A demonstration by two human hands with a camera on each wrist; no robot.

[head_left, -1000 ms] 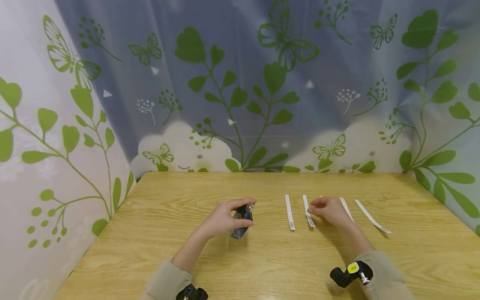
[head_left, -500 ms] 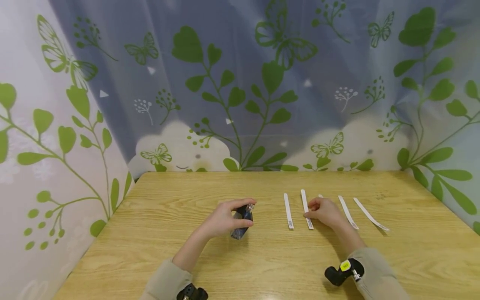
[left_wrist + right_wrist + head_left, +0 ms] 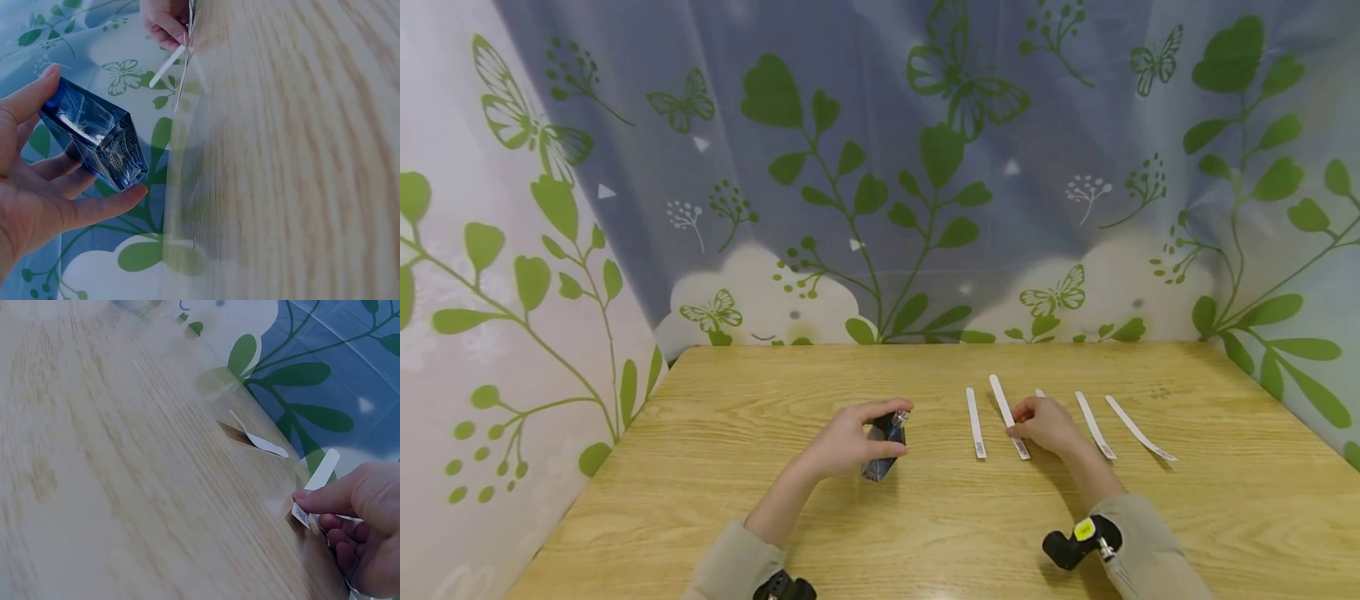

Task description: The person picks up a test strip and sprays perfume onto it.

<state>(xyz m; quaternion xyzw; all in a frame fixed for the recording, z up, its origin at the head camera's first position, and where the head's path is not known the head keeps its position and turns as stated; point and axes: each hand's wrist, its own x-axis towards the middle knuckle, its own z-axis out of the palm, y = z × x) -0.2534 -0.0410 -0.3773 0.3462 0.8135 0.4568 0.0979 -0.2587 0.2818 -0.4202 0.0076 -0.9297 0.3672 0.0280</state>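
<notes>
My left hand (image 3: pixel 846 437) grips a dark blue glass perfume bottle (image 3: pixel 94 128) between thumb and fingers, tilted, its silver spray neck (image 3: pixel 901 415) near the index fingertip. The bottle's thick glass base faces the left wrist camera. My right hand (image 3: pixel 1051 423) pinches a white paper test strip (image 3: pixel 322 470) near its printed end, thumb on top. Its rounded far end is raised off the table in the right wrist view. Part of the strip hides behind the fingertips in the head view.
One test strip (image 3: pixel 973 421) lies left of the held one. To the right lie another strip (image 3: pixel 1093 425) and a curled one (image 3: pixel 1138 427); one more is mostly hidden behind my right hand. A patterned curtain (image 3: pixel 880 167) stands along the wooden table's (image 3: pixel 760 375) back edge.
My right hand has taken hold of the second strip from the left, and its far end has risen and swung left. The left hand with the perfume bottle has stayed in place.
</notes>
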